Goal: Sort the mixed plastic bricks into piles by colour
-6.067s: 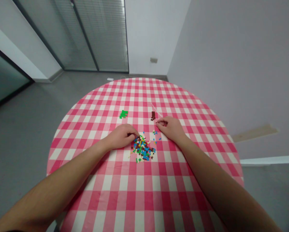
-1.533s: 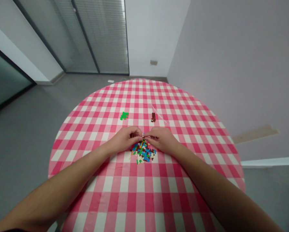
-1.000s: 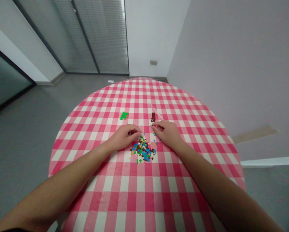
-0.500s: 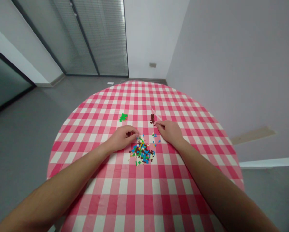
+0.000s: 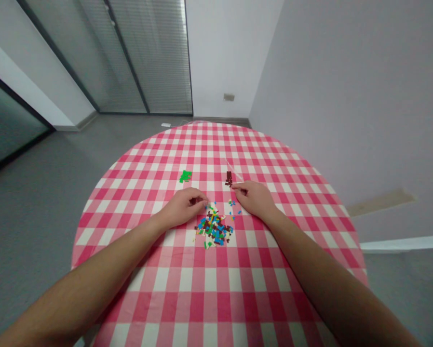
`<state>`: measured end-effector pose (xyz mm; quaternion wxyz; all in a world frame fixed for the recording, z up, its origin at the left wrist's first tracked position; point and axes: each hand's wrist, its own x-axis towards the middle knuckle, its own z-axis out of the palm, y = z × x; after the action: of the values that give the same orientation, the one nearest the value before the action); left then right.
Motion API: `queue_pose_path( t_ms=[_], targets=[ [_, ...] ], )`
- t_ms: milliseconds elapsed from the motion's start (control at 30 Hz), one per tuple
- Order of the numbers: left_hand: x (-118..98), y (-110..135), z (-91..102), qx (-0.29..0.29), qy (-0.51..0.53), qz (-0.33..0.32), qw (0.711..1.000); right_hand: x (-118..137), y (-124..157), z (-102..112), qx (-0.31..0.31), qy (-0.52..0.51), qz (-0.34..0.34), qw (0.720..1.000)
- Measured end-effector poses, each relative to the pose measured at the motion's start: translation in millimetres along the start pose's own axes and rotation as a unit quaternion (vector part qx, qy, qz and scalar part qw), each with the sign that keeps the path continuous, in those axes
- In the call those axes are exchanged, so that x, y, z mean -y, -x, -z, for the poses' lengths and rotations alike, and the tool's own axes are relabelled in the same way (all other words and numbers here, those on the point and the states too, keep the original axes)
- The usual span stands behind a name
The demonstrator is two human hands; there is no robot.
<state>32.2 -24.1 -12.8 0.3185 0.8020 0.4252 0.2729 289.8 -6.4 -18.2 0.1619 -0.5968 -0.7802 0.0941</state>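
Note:
A mixed pile of small toy building bricks [image 5: 216, 230], blue, brown, green, white and yellow, lies in the middle of the table. At its upper left edge is my left hand [image 5: 184, 207], thumb and fingers curled together; whatever is between the tips is too small to make out. My right hand [image 5: 257, 197] is closed with its fingertips at the lower right edge of a brown brick group [image 5: 228, 177], on a small brown brick. Farther left, a green brick group [image 5: 185, 176] lies beyond my left hand. A few loose bricks [image 5: 232, 203] sit between the pile and my right hand.
A red-and-white checked cloth [image 5: 209, 303] covers the round table. Behind the brown bricks lies a thin clear strip [image 5: 234, 169]. A wall [image 5: 364, 106] stands on the right, and a glass partition [image 5: 158, 58] at the back left.
My right fingertips have moved slightly left, bringing the small brown brick against the brown group. My left hand stays in place.

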Motion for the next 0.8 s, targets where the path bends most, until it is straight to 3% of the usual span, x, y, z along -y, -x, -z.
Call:
queue_pose_path(
  t_ms=[533, 667, 800],
  targets=[
    [0, 1, 8.5, 0.077, -0.065, -0.085, 0.991, 1, 3, 0, -0.013, -0.053, 0.009, 0.998],
    [-2, 2, 9.0, 0.079, -0.058, -0.092, 0.991, 9, 8, 9, 0.012, -0.089, 0.078, 0.993],
    [-3, 2, 8.2, 0.074, -0.055, -0.085, 0.992, 21, 15, 20, 0.083, -0.106, 0.162, 0.978]
  ],
)
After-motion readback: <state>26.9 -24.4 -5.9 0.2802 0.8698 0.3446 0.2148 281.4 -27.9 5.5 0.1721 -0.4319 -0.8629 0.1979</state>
